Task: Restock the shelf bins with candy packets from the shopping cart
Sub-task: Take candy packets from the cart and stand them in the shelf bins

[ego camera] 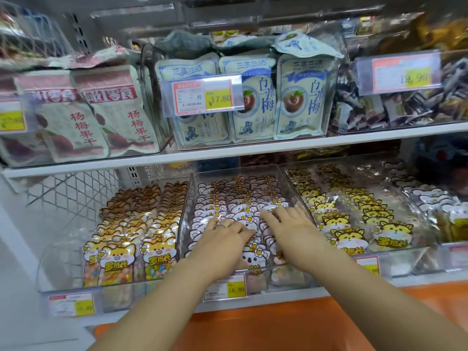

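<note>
At frame centre, a clear bin (pixel 187 209) packed with candy packets (pixel 243 196) sits tight between neighbouring bins. Its side walls stand close to both hands, and a shelf (pixel 253 148) runs above. The left hand (pixel 224 235) and right hand (pixel 286 224) lie flat on the packets, fingers straight, grasping nothing.
</note>
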{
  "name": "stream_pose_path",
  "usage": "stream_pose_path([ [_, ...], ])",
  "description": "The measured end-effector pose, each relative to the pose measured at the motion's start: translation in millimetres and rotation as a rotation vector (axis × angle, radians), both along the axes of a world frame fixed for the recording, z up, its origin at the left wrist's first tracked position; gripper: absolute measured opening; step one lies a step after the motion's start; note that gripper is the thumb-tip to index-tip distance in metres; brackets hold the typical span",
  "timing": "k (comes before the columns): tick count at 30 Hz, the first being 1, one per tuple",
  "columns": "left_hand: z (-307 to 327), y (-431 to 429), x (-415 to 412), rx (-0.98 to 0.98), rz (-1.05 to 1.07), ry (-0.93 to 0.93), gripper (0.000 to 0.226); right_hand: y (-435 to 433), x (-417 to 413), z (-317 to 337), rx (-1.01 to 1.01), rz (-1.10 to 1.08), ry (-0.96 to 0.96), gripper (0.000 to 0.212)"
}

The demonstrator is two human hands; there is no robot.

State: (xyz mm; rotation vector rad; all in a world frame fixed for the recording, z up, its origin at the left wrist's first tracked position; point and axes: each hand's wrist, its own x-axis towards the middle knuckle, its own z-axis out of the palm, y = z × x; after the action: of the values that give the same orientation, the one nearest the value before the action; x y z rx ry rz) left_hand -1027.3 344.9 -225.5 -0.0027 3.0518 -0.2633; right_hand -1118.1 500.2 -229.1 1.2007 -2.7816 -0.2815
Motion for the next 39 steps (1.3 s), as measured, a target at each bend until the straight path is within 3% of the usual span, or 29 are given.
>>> stream_pose_path([
  [1, -0.6, 0.0, 1.1, 0.0, 0.005, 0.013, 0.077, 4.5, 0.3, 2.3, -0.043, -0.001, 0.001, 0.093],
  [3, -1.5, 0.2, 2.1, -0.001, 0.017, 0.03, 0.078, 14.8, 0.9, 6.8, -0.119, 0.002, 0.006, 0.07],
  [5, -0.4, 1.6, 2.1, -0.017, 0.029, 0.032, 0.077, 21.0, 4.8, 8.6, -0.086, -0.01, 0.001, 0.042],
  [6, 0.6, 3.2, 2.1, -0.038, 0.034, 0.027, 0.077, 22.2, 8.6, 7.0, -0.029, 0.007, 0.006, 0.039],
  [8, 3.8, 7.6, 2.4, -0.095, 0.049, 0.011, 0.075, 21.4, 15.8, 1.7, 0.075, 0.04, 0.013, 0.046],
  [13, 21.4, 22.6, 16.1, -0.072, 0.106, 0.11, 0.061, 37.3, 34.6, 21.8, -0.123, 0.028, -0.048, 0.045],
  [17, 48.6, 50.9, 35.5, 0.003, 0.087, 0.225, 0.052, 70.7, 54.4, 69.9, -0.076, 0.044, -0.097, 0.052],
  [20, 69.2, 92.7, 44.7, 0.129, 0.026, 0.324, 0.047, 108.5, 72.1, 106.5, -0.063, 0.066, -0.155, 0.044],
  [25, 89.0, 193.9, 61.9, 0.432, -0.204, 0.463, 0.031, 215.8, 119.9, 133.9, -0.144, 0.045, -0.014, 0.032],
  [28, 89.0, 264.3, 71.2, 0.541, -0.351, 0.411, 0.045, 295.6, 150.2, 126.6, -0.256, -0.011, -0.017, 0.027],
  [31, 78.1, 330.3, 72.7, 0.53, -0.483, 0.33, 0.035, 376.3, 167.2, 101.0, -0.283, -0.165, -0.088, 0.027],
  [39, 41.4, 426.3, 39.3, 0.315, -0.606, -0.013, 0.034, 509.7, 143.3, -5.0, 0.078, -0.559, -0.461, 0.047],
])
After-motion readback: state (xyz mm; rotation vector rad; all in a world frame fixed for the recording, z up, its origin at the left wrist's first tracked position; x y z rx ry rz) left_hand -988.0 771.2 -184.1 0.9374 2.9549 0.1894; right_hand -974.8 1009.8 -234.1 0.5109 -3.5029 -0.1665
